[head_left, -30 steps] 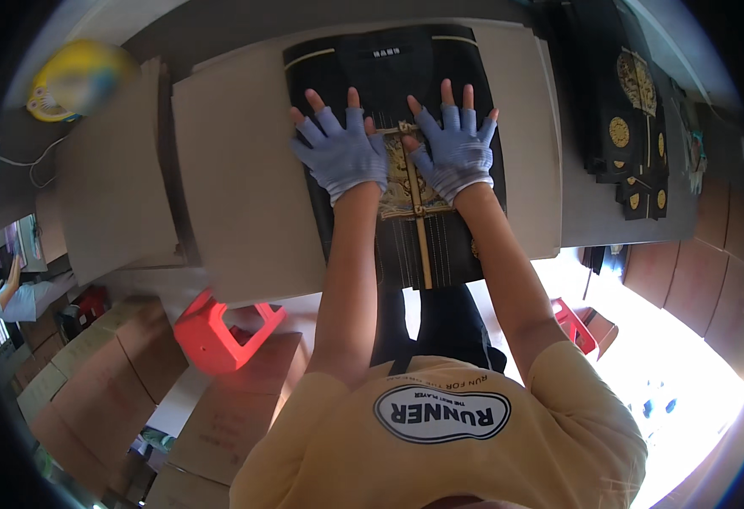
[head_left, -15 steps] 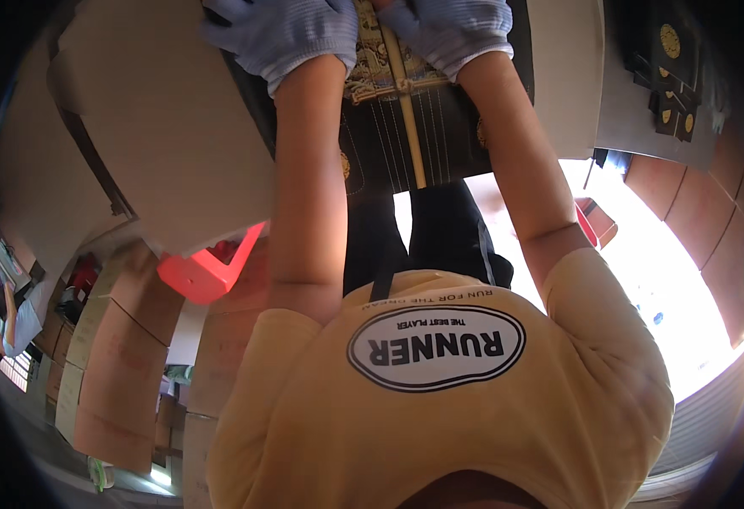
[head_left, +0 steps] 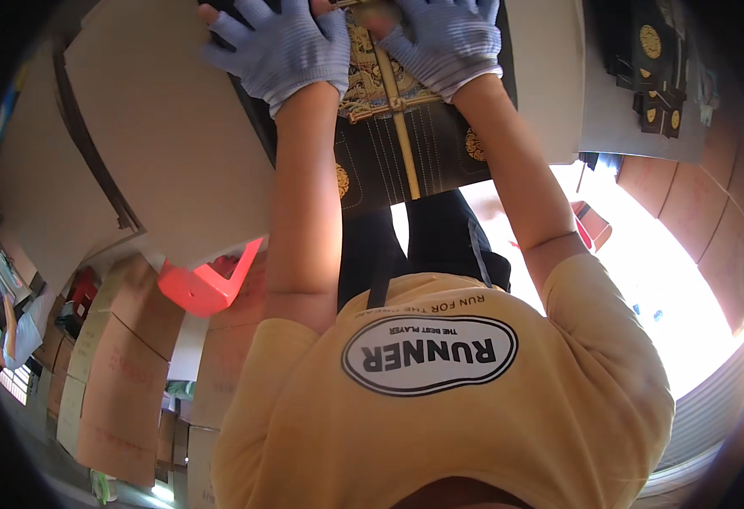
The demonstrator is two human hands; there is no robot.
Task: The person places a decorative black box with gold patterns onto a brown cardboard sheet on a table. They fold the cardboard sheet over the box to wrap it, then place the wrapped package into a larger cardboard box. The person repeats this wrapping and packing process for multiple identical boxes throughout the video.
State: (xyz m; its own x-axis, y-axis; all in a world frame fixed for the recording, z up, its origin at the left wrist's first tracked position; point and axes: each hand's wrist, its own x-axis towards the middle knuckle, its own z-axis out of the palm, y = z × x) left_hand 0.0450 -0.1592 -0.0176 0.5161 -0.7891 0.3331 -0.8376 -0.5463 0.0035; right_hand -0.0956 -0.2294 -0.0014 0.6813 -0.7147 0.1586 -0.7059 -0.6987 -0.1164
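Observation:
A black flat panel (head_left: 373,165) lies on the work table, with a gold ornamented band, a gold strip down its middle, fine stitched-looking lines and round gold emblems. My left hand (head_left: 294,49), in a light blue-grey striped fingerless glove, rests on the left part of the panel with fingers spread. My right hand (head_left: 450,44), gloved alike, lies across its right part, fingers also apart. The bare thumbs point inward toward the gold band, the right one blurred. The upper end of the panel is cut off by the frame edge.
Large grey-beige boards (head_left: 168,127) cover the table at left. Black pieces with gold emblems (head_left: 656,76) lie stacked at right. A red plastic stool (head_left: 211,284) stands below the table edge, near cardboard boxes (head_left: 126,382). Another person (head_left: 22,335) is at far left.
The view has shifted slightly, and more of both hands and fingers now shows. Both hands stay on the black panel; the right forearm no longer covers the right-hand gold emblem.

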